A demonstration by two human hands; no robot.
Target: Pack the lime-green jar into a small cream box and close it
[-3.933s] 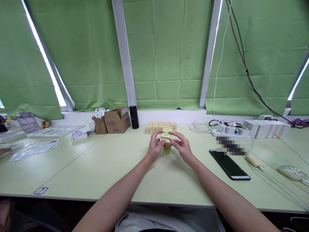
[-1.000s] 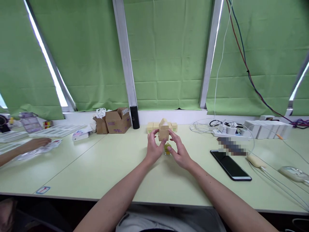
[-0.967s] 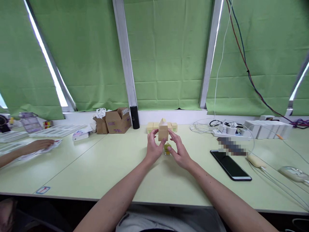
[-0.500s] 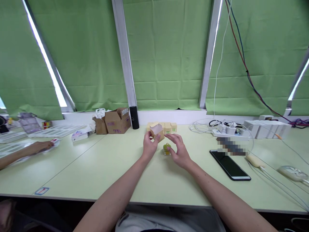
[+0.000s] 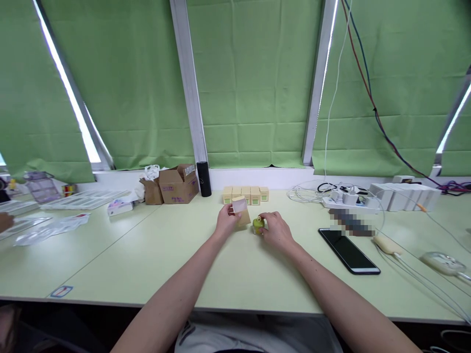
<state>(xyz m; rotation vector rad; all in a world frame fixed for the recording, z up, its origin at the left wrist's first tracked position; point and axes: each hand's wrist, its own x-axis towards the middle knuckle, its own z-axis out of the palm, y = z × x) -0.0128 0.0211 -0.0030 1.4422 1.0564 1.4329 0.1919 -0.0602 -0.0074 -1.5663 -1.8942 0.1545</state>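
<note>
My left hand (image 5: 226,220) holds a small tan box (image 5: 243,216) tilted, with its flap open and its pale inside showing. Just to the right, my right hand (image 5: 276,229) has its fingers closed round a small green-topped item (image 5: 258,224) with a little loop on top and a clear, yellowish lower part. This item is close to the table surface, beside the box but apart from it. Behind both hands, several small tan boxes (image 5: 245,192) with green labels stand in a row.
Cardboard boxes (image 5: 179,186) and a black cylinder (image 5: 204,179) stand at the back left. On the right lie a phone (image 5: 349,251), cables and a power strip (image 5: 351,207). Another person's hand (image 5: 5,222) shows at the far left, near plastic bags (image 5: 53,228).
My right hand has closed on the green-topped item, which sits slightly further right. The box in my left hand is lower and turned. The other person's hand has moved left.
</note>
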